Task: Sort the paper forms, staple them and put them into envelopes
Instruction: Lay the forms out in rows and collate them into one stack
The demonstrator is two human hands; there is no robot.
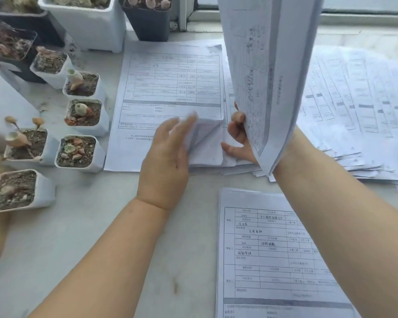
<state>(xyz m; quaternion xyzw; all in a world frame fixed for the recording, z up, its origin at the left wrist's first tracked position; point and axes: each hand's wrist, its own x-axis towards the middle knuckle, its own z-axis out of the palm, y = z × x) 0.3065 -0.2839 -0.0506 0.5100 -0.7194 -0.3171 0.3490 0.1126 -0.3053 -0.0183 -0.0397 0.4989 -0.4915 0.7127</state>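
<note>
A pale windowsill counter [97,237] carries the paper forms: the right hand [239,136] grips a raised sheaf of forms [269,72] standing upright above a flat stack [170,88]. The left hand [168,154], fingers straight, lifts that stack's curled lower corner. Another form pile [274,260] lies nearer, fanned sheets [359,106] spread right, and small succulent pots [78,154] line the left.
</note>
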